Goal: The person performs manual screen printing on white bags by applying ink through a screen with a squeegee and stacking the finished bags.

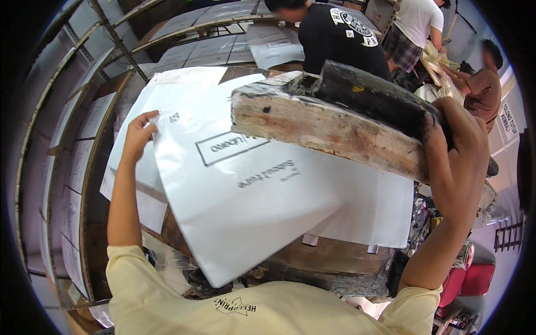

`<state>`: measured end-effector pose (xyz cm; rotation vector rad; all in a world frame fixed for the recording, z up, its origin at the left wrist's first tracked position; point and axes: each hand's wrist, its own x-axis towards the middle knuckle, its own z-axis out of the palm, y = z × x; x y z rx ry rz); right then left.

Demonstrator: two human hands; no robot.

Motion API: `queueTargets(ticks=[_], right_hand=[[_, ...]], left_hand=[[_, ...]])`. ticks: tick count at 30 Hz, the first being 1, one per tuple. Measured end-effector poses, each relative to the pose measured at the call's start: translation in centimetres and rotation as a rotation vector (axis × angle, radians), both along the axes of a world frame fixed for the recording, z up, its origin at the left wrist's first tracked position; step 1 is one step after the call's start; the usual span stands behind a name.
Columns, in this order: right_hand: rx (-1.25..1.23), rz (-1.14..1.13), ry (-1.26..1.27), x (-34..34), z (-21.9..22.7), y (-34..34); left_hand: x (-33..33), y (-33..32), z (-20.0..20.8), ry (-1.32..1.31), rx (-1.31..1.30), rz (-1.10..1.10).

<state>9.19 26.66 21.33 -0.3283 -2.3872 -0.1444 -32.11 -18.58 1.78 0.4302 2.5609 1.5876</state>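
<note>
My left hand (138, 135) pinches the upper left corner of a white printed bag (223, 206), its glossy sheet hanging slanted across the worktable toward me. The bag carries black lettering and a black outlined box. At the right, my right hand (459, 162) grips the end of a wooden screen-printing frame (329, 124), smeared with black ink. The frame is raised and tilted above the bag, with its bare wood edge toward me, and covers part of the print. Other white sheets (374, 206) lie underneath on the table.
Metal racks (84, 134) with white sheets on their shelves stand along the left. More white printed sheets (215, 50) lie on shelves at the back. Beyond the table are a person in black (340, 42), one in white (419, 22) and one in brown (484, 92). A red chair (474, 279) stands lower right.
</note>
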Motion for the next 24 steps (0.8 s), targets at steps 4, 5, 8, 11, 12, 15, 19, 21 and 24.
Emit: queueTargets(ticks=[4,5,8,11,12,15,19,21,24], right_hand=[[-0.001,0.004,0.035,-0.1,-0.3,-0.5],[-0.029,0.019,0.039,-0.1,-0.4,-0.7],[-0.018,0.011,0.034,0.0,-0.6,-1.2],[-0.007,0.009,0.046,0.4,-0.8,-1.3],[-0.020,0.006,0.034,0.5,-0.9,-1.3],[-0.023,0.001,0.038,0.9,-1.5,-1.3],[-0.002,0.011,0.048,2.1,-3.6,-2.5],[-0.023,0.048,0.018,3.6,-5.7,-3.8],[-0.110,0.116,-0.203,6.5,-9.9,-5.4]], left_hand=[[-10.0,-4.7,-1.2,-0.032,-0.261,0.031],[-12.3,-5.7,-1.9,-0.011,-0.268,0.030],[-17.2,-6.9,-3.6,0.462,-0.705,0.171],[-16.6,-2.9,-3.0,0.696,-0.933,0.613],[-14.8,-0.5,-1.8,0.810,-0.956,0.600],[-2.8,7.5,1.6,0.643,-0.569,0.122],[21.1,13.7,2.0,0.102,0.250,-0.516],[27.1,15.1,2.1,-0.244,0.720,-0.556],[32.0,15.2,0.0,-0.249,0.537,-0.311]])
